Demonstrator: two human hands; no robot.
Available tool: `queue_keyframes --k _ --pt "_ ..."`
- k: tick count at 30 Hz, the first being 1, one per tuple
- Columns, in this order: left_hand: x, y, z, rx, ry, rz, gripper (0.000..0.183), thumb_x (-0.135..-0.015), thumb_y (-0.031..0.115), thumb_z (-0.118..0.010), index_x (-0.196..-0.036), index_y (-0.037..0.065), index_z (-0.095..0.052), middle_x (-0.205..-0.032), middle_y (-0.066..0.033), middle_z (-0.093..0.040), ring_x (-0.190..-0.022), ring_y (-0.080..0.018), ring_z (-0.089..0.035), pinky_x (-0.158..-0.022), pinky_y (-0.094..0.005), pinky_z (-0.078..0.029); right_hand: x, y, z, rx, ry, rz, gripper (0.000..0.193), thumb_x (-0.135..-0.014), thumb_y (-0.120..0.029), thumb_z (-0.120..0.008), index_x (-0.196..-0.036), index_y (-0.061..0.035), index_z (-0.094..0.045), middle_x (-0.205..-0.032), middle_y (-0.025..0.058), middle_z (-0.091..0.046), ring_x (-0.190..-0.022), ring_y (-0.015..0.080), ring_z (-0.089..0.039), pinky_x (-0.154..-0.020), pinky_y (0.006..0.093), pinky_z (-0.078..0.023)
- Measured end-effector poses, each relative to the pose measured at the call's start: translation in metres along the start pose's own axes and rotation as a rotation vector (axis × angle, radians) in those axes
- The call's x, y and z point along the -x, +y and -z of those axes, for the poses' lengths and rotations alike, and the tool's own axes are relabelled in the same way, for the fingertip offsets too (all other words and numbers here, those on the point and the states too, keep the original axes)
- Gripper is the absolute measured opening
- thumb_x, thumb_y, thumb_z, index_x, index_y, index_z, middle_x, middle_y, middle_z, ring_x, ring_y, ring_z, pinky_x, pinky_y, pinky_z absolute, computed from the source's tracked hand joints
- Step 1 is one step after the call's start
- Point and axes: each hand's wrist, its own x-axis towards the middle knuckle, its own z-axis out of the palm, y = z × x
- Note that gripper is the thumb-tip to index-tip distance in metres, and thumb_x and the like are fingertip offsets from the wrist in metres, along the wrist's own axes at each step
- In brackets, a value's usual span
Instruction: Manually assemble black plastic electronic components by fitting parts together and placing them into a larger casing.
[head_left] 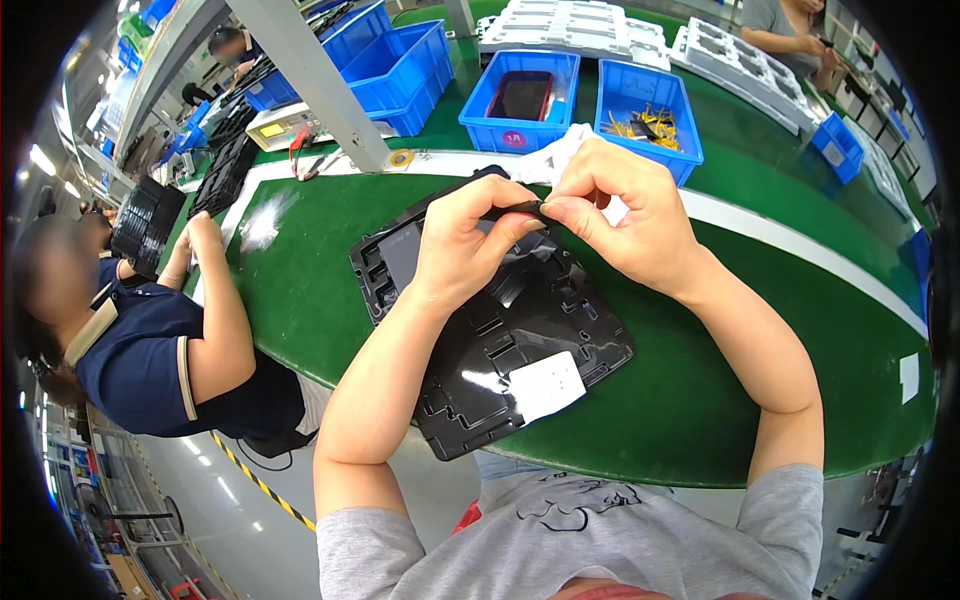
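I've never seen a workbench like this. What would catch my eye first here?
First, the two bare hands meeting mid-picture: the left hand and right hand pinch one small, thin black part between their fingertips. Right below them lies a glossy black moulded plastic tray bearing a white label, on the green table mat. Behind, at the table's far edge, stand bright blue plastic bins.

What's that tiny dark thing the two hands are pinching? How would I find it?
Start at the green table and find the black moulded tray in the middle. Just above its far edge, the left hand and right hand meet, pinching a small thin black strip, far smaller than the tray and held in the air.
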Motion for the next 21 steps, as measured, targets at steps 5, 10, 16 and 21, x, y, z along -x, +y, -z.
queue_keyframes --k 5,10,16,21 --pt "0.000 0.001 0.000 0.002 -0.007 0.021 0.013 -0.077 0.002 -0.070 -0.088 0.000 -0.062 -0.079 -0.0056 -0.064 -0.071 -0.0138 -0.061 -0.067 -0.0261 -0.049 0.000 0.002 0.000 0.029 0.009 0.037 0.007 -0.077 -0.007 -0.069 -0.073 -0.0040 -0.064 -0.070 0.0036 -0.058 -0.063 0.0164 -0.051 -0.055 0.0282 -0.039" --pt "0.001 0.002 -0.003 0.189 0.022 0.384 0.012 -0.084 0.010 -0.068 -0.086 0.000 -0.061 -0.077 -0.0014 -0.062 -0.070 -0.0063 -0.056 -0.064 -0.0228 -0.047 -0.006 0.022 0.005 -0.040 0.021 -0.106 0.011 -0.080 -0.013 -0.067 -0.086 -0.0034 -0.066 -0.075 0.0056 -0.060 -0.065 0.0167 -0.052 -0.058 0.0274 -0.042" --pt "-0.003 -0.001 -0.001 0.223 0.074 0.508 0.015 -0.087 0.014 -0.066 -0.083 0.001 -0.059 -0.073 0.0006 -0.061 -0.066 -0.0032 -0.053 -0.059 -0.0193 -0.044 -0.004 0.023 0.006 0.268 -0.002 -0.025 0.019 -0.074 -0.016 -0.074 -0.087 -0.0053 -0.064 -0.077 0.0054 -0.059 -0.065 0.0174 -0.055 -0.059 0.0297 -0.046" --pt "-0.004 0.003 -0.003 0.223 0.032 0.546 0.013 -0.087 0.013 -0.065 -0.089 0.000 -0.061 -0.078 -0.0002 -0.062 -0.069 -0.0037 -0.055 -0.062 -0.0186 -0.045 0.002 0.037 0.005 0.381 0.016 0.027 0.015 -0.076 -0.016 -0.071 -0.084 -0.0046 -0.064 -0.075 0.0064 -0.060 -0.061 0.0182 -0.055 -0.058 0.0300 -0.046"
